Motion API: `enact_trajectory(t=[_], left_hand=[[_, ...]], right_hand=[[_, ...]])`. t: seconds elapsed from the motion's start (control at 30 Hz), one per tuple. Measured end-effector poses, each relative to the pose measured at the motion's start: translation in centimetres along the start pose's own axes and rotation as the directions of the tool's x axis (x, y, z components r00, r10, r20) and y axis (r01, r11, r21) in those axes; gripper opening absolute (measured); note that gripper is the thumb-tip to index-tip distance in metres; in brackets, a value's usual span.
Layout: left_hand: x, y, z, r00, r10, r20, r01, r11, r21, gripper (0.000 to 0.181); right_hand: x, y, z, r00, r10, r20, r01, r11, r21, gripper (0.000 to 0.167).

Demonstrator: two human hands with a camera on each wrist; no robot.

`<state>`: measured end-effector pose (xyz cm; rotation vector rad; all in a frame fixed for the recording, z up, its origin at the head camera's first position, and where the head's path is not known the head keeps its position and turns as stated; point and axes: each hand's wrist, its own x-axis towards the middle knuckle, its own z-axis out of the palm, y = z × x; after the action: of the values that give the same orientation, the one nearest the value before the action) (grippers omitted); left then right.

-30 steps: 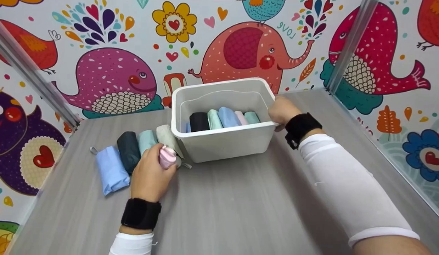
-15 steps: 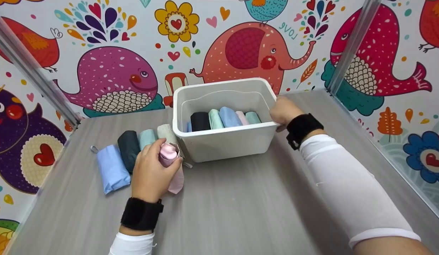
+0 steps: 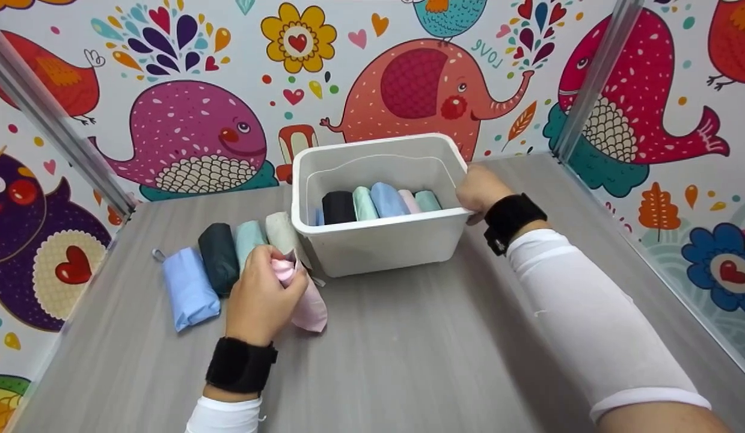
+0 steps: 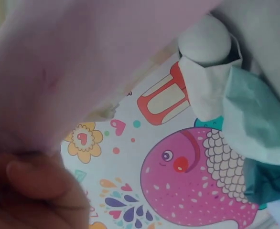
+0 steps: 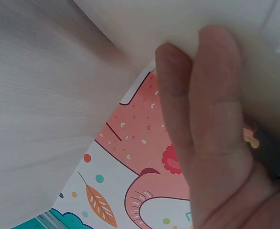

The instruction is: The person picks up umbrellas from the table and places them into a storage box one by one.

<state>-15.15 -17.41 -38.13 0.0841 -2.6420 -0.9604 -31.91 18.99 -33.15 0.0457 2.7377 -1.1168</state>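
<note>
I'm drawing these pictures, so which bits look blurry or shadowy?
Head view: mostly clear, a soft shadow on the table beside the right sleeve; left wrist view: the pink bundle is blurry; right wrist view: the box looks hazy, with a bright streak.

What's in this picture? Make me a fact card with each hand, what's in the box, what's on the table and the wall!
Left hand: holds a pink bundle, part of it hanging down
Right hand: grips the right end of the white box
In the box: black roll, mint roll, light-blue roll, pink roll, teal roll, plus a bit of blue at the left
On the table: blue bundle, dark bundle, pale green bundle, cream bundle
Back wall: elephant, purple whale, yellow flower
</note>
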Motion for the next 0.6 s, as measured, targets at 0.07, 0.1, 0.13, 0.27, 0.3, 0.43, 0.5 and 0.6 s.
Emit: enact_trajectory(t=[0.07,0.1,0.13,0.27,0.3,0.43,0.5,0.6], left_hand=[[0.0,0.0,0.0,1.0,0.008,0.001,-0.008,1.0,0.0,0.035],[0.0,0.1,0.0,1.0,0.012,0.0,-0.012,1.0,-0.002,0.034],[0.0,0.1,0.0,1.0,0.016,0.0,-0.016,1.0,-0.002,0.034],[-0.1,0.4,-0.3,0.999,0.044,-0.007,-0.044,0.999,-0.004,0.037],[-0.1,0.5,-0.4,0.999,0.052,-0.007,-0.052,0.999,0.0,0.04],[-0.2,1.1,-1.2,0.997,0.078,0.0,-0.078,0.997,0.025,0.049],[-0.2,1.5,-1.8,0.996,0.092,-0.003,-0.092,0.995,0.042,0.048],[-0.1,2.6,-2.8,0.993,0.115,-0.011,-0.114,0.992,0.047,0.04]], right_hand=[[-0.1,-0.1,0.0,1.0,0.002,0.0,-0.002,1.0,0.008,0.042],[-0.1,-0.1,0.0,1.0,0.005,0.0,-0.005,1.0,0.011,0.042],[-0.2,-0.1,-0.1,1.0,0.009,0.001,-0.009,1.0,0.016,0.042],[-0.2,-0.1,0.0,1.0,0.002,-0.008,-0.002,1.0,-0.006,0.039],[-0.2,-0.1,0.0,1.0,0.002,-0.009,-0.002,1.0,-0.011,0.038],[-0.1,-0.1,0.2,1.0,0.001,-0.009,-0.001,1.0,-0.012,0.036],[0.0,-0.1,0.2,1.0,0.004,-0.009,-0.004,1.0,-0.001,0.037],[0.0,0.0,0.1,1.0,0.01,-0.012,-0.01,1.0,0.006,0.039]])
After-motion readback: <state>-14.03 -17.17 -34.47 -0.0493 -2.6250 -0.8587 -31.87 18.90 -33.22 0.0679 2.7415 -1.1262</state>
